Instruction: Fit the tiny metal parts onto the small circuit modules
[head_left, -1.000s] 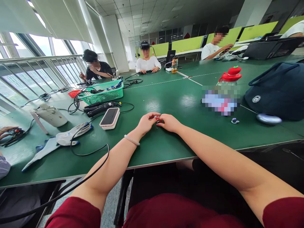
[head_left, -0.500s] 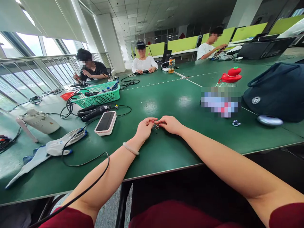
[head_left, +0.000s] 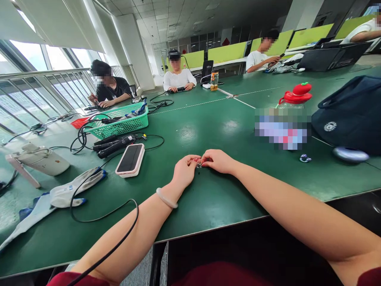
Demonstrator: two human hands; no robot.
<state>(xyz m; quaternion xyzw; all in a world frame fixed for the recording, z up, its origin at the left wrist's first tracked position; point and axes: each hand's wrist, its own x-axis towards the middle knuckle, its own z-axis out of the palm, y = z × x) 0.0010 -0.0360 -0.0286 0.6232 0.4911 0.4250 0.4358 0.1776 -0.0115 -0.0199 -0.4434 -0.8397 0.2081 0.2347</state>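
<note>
My left hand (head_left: pixel 185 171) and my right hand (head_left: pixel 218 161) meet over the green table (head_left: pixel 220 198), fingertips almost touching. Both are closed in a pinch on a small shiny metallic piece (head_left: pixel 199 165); it is too small and too covered by the fingers to name. A tiny dark speck (head_left: pixel 199 173) lies on the table just below the fingertips. A pale bangle (head_left: pixel 166 198) circles my left wrist, and a black cable (head_left: pixel 119 238) runs across my left forearm.
To the left are a white-framed power bank (head_left: pixel 130 160), black handheld devices (head_left: pixel 116 146), a green basket (head_left: pixel 119 126), and work gloves (head_left: pixel 68 190). To the right stand a red-lidded jar (head_left: pixel 296 97), a small blue-white object (head_left: pixel 305 158) and a dark bag (head_left: pixel 351 115). Several people sit beyond.
The view has shifted slightly, so the table and hands sit lower. Both hands stay together on the small piece. The person at the far left has lowered a hand.
</note>
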